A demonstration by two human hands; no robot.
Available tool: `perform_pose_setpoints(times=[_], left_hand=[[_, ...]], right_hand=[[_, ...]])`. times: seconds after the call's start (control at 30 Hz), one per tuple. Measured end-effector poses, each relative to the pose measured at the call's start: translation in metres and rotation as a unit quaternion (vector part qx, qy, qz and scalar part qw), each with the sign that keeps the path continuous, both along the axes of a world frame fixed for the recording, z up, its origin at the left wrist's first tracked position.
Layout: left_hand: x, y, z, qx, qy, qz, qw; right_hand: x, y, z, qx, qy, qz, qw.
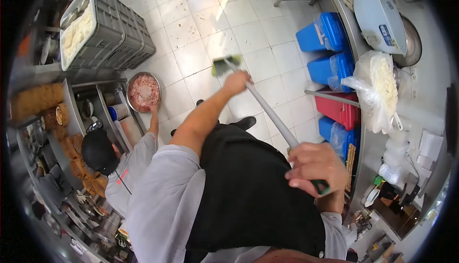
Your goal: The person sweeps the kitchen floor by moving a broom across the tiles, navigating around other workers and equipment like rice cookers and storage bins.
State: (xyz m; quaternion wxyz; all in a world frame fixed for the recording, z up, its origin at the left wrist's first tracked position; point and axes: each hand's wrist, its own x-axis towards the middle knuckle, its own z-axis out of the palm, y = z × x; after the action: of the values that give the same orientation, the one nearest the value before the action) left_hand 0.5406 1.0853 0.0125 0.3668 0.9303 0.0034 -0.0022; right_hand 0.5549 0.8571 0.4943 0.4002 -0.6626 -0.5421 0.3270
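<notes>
A broom with a long grey handle [271, 112] slants across the view, its green head [221, 67] down on the tiled floor and blurred. My left hand [237, 82] is wrapped round the handle low down, just above the head. Near the top end, my right hand [318, 167] closes on the handle, close to my black apron [253, 191]. Dark shoes [245, 123] show beneath the apron. Scattered bits [184, 28] lie on the white tiles beyond the broom head.
At left, a co-worker [126, 167] reaches into a metal bowl of raw meat [144, 92]. Grey stacked crates [119, 28] stand behind it. On the right, blue bins [318, 36] and a red bin [337, 110] sit under a steel counter holding a bag of white shreds [377, 83].
</notes>
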Motion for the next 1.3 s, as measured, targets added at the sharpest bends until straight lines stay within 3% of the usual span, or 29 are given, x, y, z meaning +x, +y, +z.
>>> perform_pose_setpoints(times=[0.1,0.17,0.27,0.33,0.37,0.4,0.43,0.47,0.5,0.53,0.57,0.6,0.63,0.67,0.73,0.8,0.87,0.9,0.97,1.03,1.13,1.17,1.27,1.3], left_hand=[[0.021,0.016,0.021,-0.012,0.004,0.088,0.996],[0.031,-0.007,0.026,0.004,0.071,0.130,0.989],[0.029,-0.087,0.050,-0.067,0.001,0.152,0.986],[0.025,-0.160,0.100,-0.099,-0.003,0.088,0.991],[0.023,-0.201,0.098,-0.108,0.029,0.036,0.993],[0.016,-0.244,0.101,-0.103,0.019,-0.019,0.994],[0.015,-0.278,0.109,-0.078,0.121,-0.144,0.979],[0.016,-0.303,0.130,-0.052,0.140,-0.295,0.944],[0.020,-0.324,0.153,-0.045,0.187,-0.420,0.887],[0.020,-0.337,0.156,-0.126,0.151,-0.505,0.840],[0.021,-0.358,0.145,-0.128,0.144,-0.558,0.807],[0.022,-0.367,0.130,-0.146,0.153,-0.543,0.812],[0.024,-0.368,0.115,-0.161,0.163,-0.529,0.817],[0.027,-0.357,0.102,-0.163,0.171,-0.484,0.842],[0.044,-0.312,0.065,-0.133,0.185,-0.411,0.883],[0.070,-0.237,0.025,-0.081,0.180,-0.357,0.913],[0.089,-0.146,-0.014,-0.078,0.082,-0.253,0.961],[0.109,-0.096,-0.010,-0.052,0.102,-0.265,0.957],[0.131,-0.010,-0.053,-0.025,0.044,-0.231,0.972],[0.153,0.058,-0.042,0.040,0.073,-0.218,0.972],[0.175,0.081,0.004,0.093,0.141,-0.213,0.962],[0.181,0.071,0.016,0.122,0.145,-0.261,0.947],[0.186,-0.004,0.093,0.109,0.200,-0.306,0.924],[0.182,-0.037,0.108,0.092,0.210,-0.336,0.913]], right_hand=[[0.000,-0.040,-0.038,0.026,0.013,-0.047,0.998],[-0.001,-0.083,-0.048,0.053,0.025,-0.083,0.995],[-0.010,-0.166,-0.038,0.145,0.040,-0.276,0.949],[-0.025,-0.235,-0.022,0.193,0.061,-0.393,0.897],[-0.036,-0.264,-0.008,0.224,0.074,-0.456,0.858],[-0.044,-0.283,0.027,0.197,0.068,-0.476,0.855],[-0.060,-0.312,0.044,0.228,0.048,-0.448,0.863],[-0.070,-0.338,0.059,0.257,0.028,-0.419,0.870],[-0.064,-0.352,0.091,0.183,-0.029,-0.292,0.938],[-0.060,-0.346,0.101,0.181,0.015,-0.228,0.957],[-0.055,-0.336,0.105,0.179,0.060,-0.164,0.968],[-0.055,-0.318,0.096,0.173,0.061,-0.175,0.967],[-0.059,-0.289,0.077,0.165,0.028,-0.328,0.930],[-0.062,-0.262,0.059,0.153,-0.007,-0.472,0.868],[-0.052,-0.232,0.029,0.132,0.066,-0.571,0.808],[-0.039,-0.213,-0.024,0.203,0.128,-0.597,0.766],[-0.023,-0.173,-0.079,0.270,0.188,-0.598,0.731],[-0.010,-0.148,-0.102,0.282,0.211,-0.592,0.724],[0.016,-0.087,-0.139,0.304,0.244,-0.583,0.713],[0.033,-0.049,-0.154,0.312,0.250,-0.583,0.707],[0.050,-0.041,-0.149,0.333,0.260,-0.562,0.711],[0.055,-0.053,-0.132,0.324,0.239,-0.554,0.729],[0.042,-0.096,-0.061,0.320,0.193,-0.609,0.699],[0.034,-0.107,-0.030,0.283,0.131,-0.635,0.707]])
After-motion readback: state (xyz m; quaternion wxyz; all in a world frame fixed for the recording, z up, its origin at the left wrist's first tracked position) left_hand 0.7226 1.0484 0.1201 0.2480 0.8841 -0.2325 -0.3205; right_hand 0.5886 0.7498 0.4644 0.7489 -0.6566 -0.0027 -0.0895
